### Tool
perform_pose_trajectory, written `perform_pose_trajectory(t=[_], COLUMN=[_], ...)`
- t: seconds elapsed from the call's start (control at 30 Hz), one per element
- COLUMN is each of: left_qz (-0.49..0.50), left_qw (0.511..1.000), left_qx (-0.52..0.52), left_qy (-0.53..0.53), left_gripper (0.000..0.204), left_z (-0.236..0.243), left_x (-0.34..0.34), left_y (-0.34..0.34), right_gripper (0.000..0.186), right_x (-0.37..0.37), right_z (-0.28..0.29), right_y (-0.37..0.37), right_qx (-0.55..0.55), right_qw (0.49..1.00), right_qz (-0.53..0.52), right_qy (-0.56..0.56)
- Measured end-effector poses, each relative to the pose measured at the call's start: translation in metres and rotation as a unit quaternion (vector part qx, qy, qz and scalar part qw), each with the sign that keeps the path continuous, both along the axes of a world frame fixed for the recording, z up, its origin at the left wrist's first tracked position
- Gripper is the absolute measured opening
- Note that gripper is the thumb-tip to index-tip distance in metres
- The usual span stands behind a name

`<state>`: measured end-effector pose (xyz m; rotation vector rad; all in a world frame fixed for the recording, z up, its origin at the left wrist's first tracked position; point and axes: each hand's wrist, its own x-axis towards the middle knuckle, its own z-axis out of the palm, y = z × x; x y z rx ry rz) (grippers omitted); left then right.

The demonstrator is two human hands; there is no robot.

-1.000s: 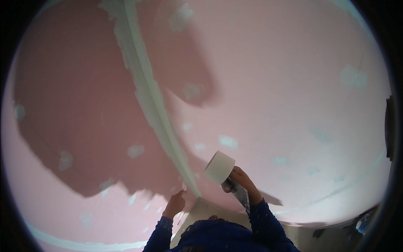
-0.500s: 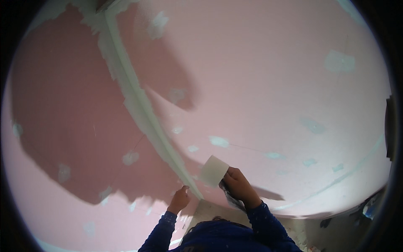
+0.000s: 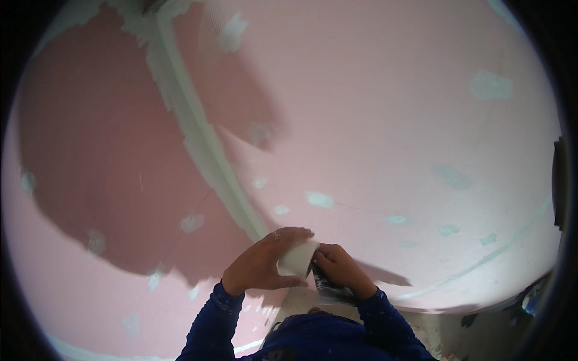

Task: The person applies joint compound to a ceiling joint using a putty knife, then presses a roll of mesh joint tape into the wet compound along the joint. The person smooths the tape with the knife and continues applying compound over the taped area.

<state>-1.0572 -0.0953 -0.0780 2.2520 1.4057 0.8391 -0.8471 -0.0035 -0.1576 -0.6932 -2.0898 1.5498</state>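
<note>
My right hand [image 3: 340, 265] is closed on a dark, flat, blade-like tool [image 3: 328, 287] pointing down toward my body. Its fingers also meet the edge of a pale off-white piece [image 3: 297, 260], which may be a roll of joint tape; its exact kind is unclear. Around the other side of that piece curves my left hand [image 3: 259, 260], fingers along the top and thumb below, with a small speck of compound on a finger. Both hands are in front of my chest, by the lower end of the inside corner [image 3: 208, 144], which is coated with pale joint compound.
Pink wallboard [image 3: 373, 108] rises on both sides of the corner, dotted with pale filler patches [image 3: 319, 199]. Mesh tape [image 3: 211, 24] shows near the top. Bare floor [image 3: 481, 334] lies at lower right, near some blurred items [image 3: 533, 298].
My left hand has moved up and right from the corner, opening from a pointing shape to cup the pale piece. My right hand has hardly moved; the pale piece is tilted differently.
</note>
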Motion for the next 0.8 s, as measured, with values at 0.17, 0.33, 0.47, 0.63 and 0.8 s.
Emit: perform_pose_trajectory(t=[0.17, 0.33, 0.47, 0.63, 0.8], left_qz=[-0.013, -0.031, -0.022, 0.046, 0.067], left_qw=[0.999, 0.986, 0.979, 0.993, 0.97], left_qx=[0.018, 0.16, 0.197, 0.049, -0.07], left_qy=[-0.047, -0.022, -0.046, -0.102, -0.222], left_gripper=[0.075, 0.057, 0.06, 0.064, 0.049], left_z=[0.001, -0.006, -0.009, -0.013, -0.033], left_x=[-0.003, -0.008, 0.0, 0.01, 0.002], left_y=[-0.005, -0.006, -0.004, -0.004, 0.005], right_gripper=[0.036, 0.037, 0.037, 0.038, 0.037], right_x=[-0.001, -0.01, -0.01, -0.001, 0.001], right_z=[0.001, 0.014, 0.017, 0.015, 0.019], right_y=[-0.002, -0.003, -0.005, -0.006, -0.014], right_qx=[-0.141, -0.225, -0.167, 0.005, 0.053], right_qw=[0.989, 0.973, 0.985, 1.0, 0.998], right_qz=[0.03, 0.035, 0.023, -0.001, -0.011], right_qy=[0.04, 0.03, 0.035, -0.029, -0.036])
